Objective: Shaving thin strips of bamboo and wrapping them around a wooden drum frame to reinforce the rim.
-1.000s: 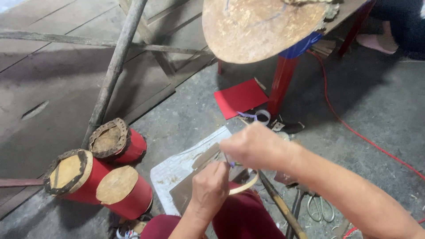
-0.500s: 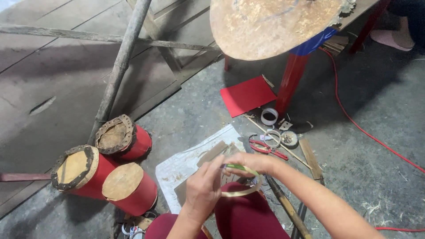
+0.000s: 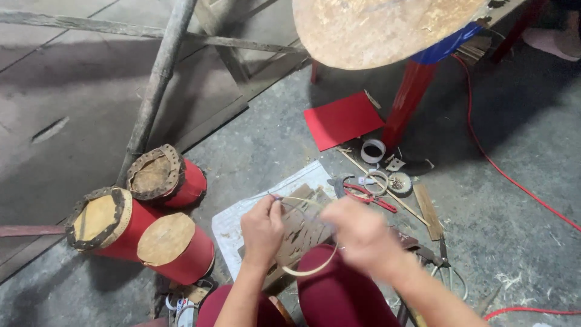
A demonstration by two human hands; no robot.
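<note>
My left hand pinches the top of a thin pale bamboo hoop over my lap. My right hand, blurred by motion, is on the hoop's right side and covers part of it. Under the hoop lies a flat brown piece of hide or card on a white sheet. My knees in dark red trousers show at the bottom edge.
Three small red drums lie on the floor at the left. Red-handled pliers, tape rolls, scissors and wooden strips lie to the right. A red sheet, a red-legged round stool, a red cable and a leaning pole stand beyond.
My right hand has come down from over the tools to the hoop's right side. The view has shifted a little, and the pliers and tape rolls show again.
</note>
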